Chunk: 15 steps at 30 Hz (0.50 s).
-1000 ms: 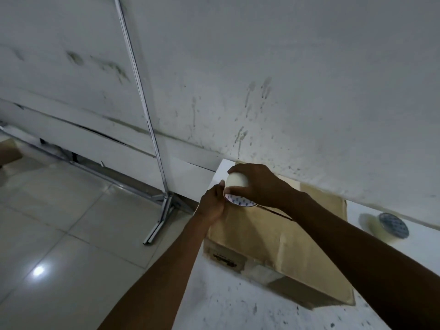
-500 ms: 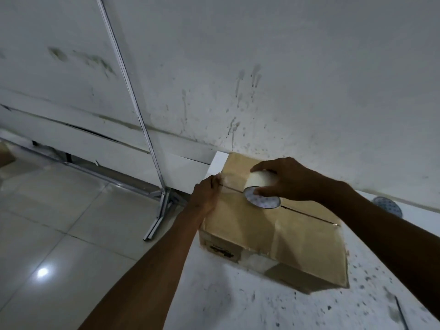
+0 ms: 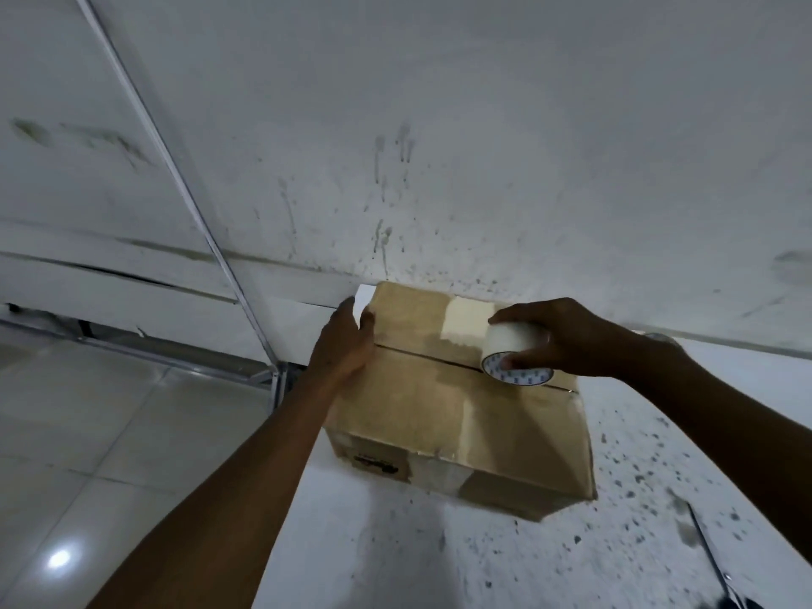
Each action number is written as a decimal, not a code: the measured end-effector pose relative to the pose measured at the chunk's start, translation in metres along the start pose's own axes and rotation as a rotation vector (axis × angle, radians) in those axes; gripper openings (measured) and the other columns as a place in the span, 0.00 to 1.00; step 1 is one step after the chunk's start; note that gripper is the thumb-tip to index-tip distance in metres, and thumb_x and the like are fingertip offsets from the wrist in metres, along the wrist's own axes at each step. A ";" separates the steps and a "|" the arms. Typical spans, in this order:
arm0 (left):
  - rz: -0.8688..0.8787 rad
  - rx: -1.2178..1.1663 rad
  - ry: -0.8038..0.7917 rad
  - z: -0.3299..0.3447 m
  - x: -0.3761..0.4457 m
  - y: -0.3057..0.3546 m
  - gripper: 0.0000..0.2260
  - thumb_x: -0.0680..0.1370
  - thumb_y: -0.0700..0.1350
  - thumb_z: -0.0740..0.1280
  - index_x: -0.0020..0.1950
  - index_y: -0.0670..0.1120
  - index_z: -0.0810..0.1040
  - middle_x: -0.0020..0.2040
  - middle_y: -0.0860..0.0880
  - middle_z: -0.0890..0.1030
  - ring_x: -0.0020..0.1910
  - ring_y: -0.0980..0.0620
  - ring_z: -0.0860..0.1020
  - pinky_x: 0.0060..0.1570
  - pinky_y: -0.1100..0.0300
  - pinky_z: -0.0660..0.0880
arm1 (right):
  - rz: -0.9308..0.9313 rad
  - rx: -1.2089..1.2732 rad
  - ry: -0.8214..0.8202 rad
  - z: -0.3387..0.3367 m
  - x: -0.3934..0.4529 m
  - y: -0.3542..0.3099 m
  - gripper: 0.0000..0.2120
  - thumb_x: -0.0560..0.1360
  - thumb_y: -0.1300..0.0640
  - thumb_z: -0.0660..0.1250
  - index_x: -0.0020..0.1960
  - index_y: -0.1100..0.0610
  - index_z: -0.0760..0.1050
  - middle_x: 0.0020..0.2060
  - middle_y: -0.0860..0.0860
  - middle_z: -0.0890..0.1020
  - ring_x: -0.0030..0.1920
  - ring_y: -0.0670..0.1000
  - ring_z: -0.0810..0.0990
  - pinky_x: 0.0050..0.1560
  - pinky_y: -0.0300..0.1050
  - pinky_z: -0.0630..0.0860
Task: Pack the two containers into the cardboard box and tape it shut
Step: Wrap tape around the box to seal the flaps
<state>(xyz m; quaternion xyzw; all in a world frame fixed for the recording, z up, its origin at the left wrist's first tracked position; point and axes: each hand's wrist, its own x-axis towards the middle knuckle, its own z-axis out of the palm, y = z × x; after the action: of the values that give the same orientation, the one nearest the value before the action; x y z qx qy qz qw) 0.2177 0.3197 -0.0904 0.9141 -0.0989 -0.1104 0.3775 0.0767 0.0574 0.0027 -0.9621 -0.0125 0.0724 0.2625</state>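
The brown cardboard box (image 3: 439,410) lies on a white speckled table, its top flaps closed with the seam running left to right. My right hand (image 3: 567,340) grips a roll of pale tape (image 3: 514,349) pressed on the seam near the box's right end. My left hand (image 3: 347,345) lies flat against the box's left edge at the seam, fingers apart. The two containers are not visible.
The white table (image 3: 483,556) ends just left of the box, with tiled floor (image 3: 110,432) below. A stained white wall (image 3: 483,147) rises right behind the box. A metal stand pole (image 3: 193,204) slants down to the floor. A thin dark tool (image 3: 712,560) lies at the table's lower right.
My right hand has carried the tape roll along the seam from the box's left end toward its right end. My left hand has stayed at the left edge and flattened against it.
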 end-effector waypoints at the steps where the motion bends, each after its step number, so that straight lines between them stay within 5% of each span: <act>1: 0.045 0.043 0.023 0.005 0.002 0.011 0.25 0.83 0.54 0.52 0.78 0.47 0.56 0.77 0.44 0.62 0.74 0.44 0.63 0.73 0.49 0.59 | -0.007 0.009 0.002 0.000 0.000 0.001 0.28 0.66 0.42 0.75 0.63 0.48 0.75 0.60 0.46 0.78 0.55 0.44 0.76 0.49 0.29 0.70; 6: 0.042 0.241 0.006 0.031 0.007 0.034 0.26 0.83 0.56 0.46 0.79 0.47 0.49 0.80 0.45 0.51 0.78 0.45 0.51 0.75 0.44 0.48 | -0.018 0.025 0.001 0.003 0.002 0.003 0.28 0.66 0.40 0.73 0.63 0.47 0.75 0.62 0.46 0.77 0.58 0.45 0.76 0.54 0.35 0.72; 11: 0.041 0.306 0.084 0.038 0.009 0.028 0.26 0.83 0.54 0.45 0.80 0.45 0.50 0.80 0.45 0.53 0.78 0.45 0.54 0.75 0.44 0.51 | -0.030 0.033 0.012 0.007 -0.002 0.002 0.34 0.63 0.33 0.67 0.65 0.47 0.73 0.63 0.46 0.77 0.57 0.42 0.74 0.54 0.34 0.69; 15: 0.074 0.328 0.107 0.037 0.009 0.025 0.25 0.84 0.52 0.45 0.79 0.44 0.51 0.79 0.44 0.54 0.78 0.46 0.54 0.76 0.46 0.51 | -0.031 0.045 -0.003 0.007 -0.011 0.007 0.29 0.68 0.40 0.71 0.67 0.46 0.72 0.62 0.45 0.77 0.57 0.43 0.76 0.52 0.34 0.72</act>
<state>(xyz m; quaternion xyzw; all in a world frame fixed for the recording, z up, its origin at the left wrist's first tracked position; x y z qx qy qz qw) 0.2139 0.2752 -0.0988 0.9638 -0.1287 -0.0301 0.2316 0.0650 0.0540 -0.0056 -0.9555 -0.0262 0.0701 0.2853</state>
